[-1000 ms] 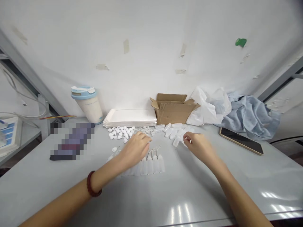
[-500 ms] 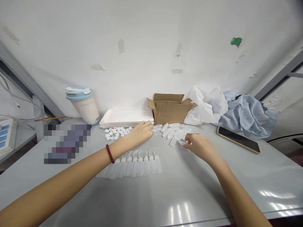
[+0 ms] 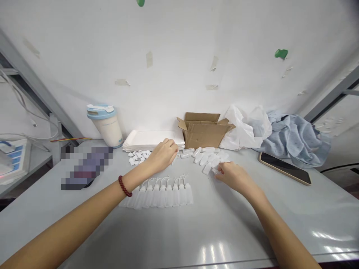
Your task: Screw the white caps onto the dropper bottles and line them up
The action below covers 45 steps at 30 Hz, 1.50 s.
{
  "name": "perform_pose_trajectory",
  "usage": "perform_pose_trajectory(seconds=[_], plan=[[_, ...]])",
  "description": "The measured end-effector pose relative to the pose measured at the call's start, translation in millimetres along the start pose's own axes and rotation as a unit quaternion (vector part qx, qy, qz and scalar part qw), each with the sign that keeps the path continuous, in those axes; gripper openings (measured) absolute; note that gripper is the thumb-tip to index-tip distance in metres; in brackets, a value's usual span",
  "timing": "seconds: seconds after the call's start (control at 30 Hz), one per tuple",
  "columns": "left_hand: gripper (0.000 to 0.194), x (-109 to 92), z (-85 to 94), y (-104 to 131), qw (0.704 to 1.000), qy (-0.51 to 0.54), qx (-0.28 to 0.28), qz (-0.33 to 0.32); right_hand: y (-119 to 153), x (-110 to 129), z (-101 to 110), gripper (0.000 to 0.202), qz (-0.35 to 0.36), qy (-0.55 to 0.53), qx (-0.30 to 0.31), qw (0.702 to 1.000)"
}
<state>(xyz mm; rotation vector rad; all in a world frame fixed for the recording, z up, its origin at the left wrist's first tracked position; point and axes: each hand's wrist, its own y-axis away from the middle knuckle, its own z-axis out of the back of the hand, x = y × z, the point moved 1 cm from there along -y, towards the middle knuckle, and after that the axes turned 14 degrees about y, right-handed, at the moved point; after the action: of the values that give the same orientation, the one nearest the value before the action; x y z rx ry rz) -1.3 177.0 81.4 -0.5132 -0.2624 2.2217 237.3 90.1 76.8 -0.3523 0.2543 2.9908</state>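
Observation:
My left hand (image 3: 164, 155) is closed, fingers curled down, above the right side of a pile of small white caps (image 3: 135, 160). Whatever its fingertips may grip is hidden beneath the hand. My right hand (image 3: 232, 175) pinches at a translucent small plastic bottle (image 3: 215, 171) on the near right edge of a heap of similar loose bottles (image 3: 206, 158). Nearer to me, a row of capped bottles with thin curved tubes (image 3: 169, 196) lies side by side, partly behind my left forearm.
Behind the piles are a stack of white trays (image 3: 148, 139), an open cardboard box (image 3: 206, 135) and a white plastic bag (image 3: 241, 130). A tumbler (image 3: 110, 129) stands at the left, beside a blurred dark item (image 3: 89, 166). Right lie a phone (image 3: 284, 170) and blue cloth (image 3: 300, 136).
My left hand has drawn left, away from the loose bottles and over the caps. My right hand has stayed at the heap, fingers a little more closed. The view has shifted slightly.

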Motion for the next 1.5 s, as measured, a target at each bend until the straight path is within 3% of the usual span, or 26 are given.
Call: perform_pose_trajectory(seconds=[0.17, 0.27, 0.37, 0.53, 0.67, 0.93, 1.07, 1.23, 1.33, 1.43, 1.5], plan=[[0.012, 13.5, 12.3, 14.9, 0.983, 0.097, -0.112, 0.106, 3.8, 2.7, 1.9, 0.012, 0.012, 0.017, -0.035, 0.999], [0.013, 20.4, 12.7, 37.7, 0.958, 0.161, -0.172, 0.163, 4.7, 4.0, 4.4, 0.012, -0.001, 0.017, -0.072, 0.997], [0.014, 21.8, 13.2, 63.9, 0.94, 0.16, -0.223, 0.203, 3.8, 5.5, 5.0, 0.015, -0.014, -0.022, -0.112, 0.993], [0.015, 11.5, 18.8, 82.6, 0.948, 0.1, -0.277, 0.119, 4.4, 11.4, 0.1, 0.02, 0.002, -0.162, -0.198, 0.967], [0.015, 2.0, 17.7, 79.3, 0.948, 0.094, -0.3, 0.059, 6.8, 20.5, -5.8, 0.023, 0.053, -0.244, -0.209, 0.945], [0.016, -3.9, 14.1, 79.8, 0.94, 0.127, -0.307, 0.08, 9.6, 32.5, -11.2, 0.021, 0.125, -0.243, -0.187, 0.943], [0.018, -1.4, 9.3, 78.7, 0.948, 0.127, -0.277, 0.095, 12.4, 35.5, -9.9, 0.019, 0.143, -0.237, -0.194, 0.941], [0.016, -9.4, 12.3, 76.7, 0.933, 0.171, -0.299, 0.102, 16.4, 40.2, -9.2, 0.016, 0.178, -0.232, -0.222, 0.93], [0.013, -17.1, 18.0, 74.6, 0.888, 0.313, -0.279, 0.188, 18.2, 43.6, -11.2, 0.016, 0.205, -0.233, -0.261, 0.914], [0.016, -24.7, 19.6, 73.0, 0.775, 0.526, -0.207, 0.283, 22.1, 48.9, -12.3, 0.014, 0.241, -0.239, -0.324, 0.883], [0.018, -30.5, 18.2, 72.5, 0.696, 0.634, -0.168, 0.293, 26.4, 53.6, -12.0, 0.014, 0.266, -0.252, -0.36, 0.858]])
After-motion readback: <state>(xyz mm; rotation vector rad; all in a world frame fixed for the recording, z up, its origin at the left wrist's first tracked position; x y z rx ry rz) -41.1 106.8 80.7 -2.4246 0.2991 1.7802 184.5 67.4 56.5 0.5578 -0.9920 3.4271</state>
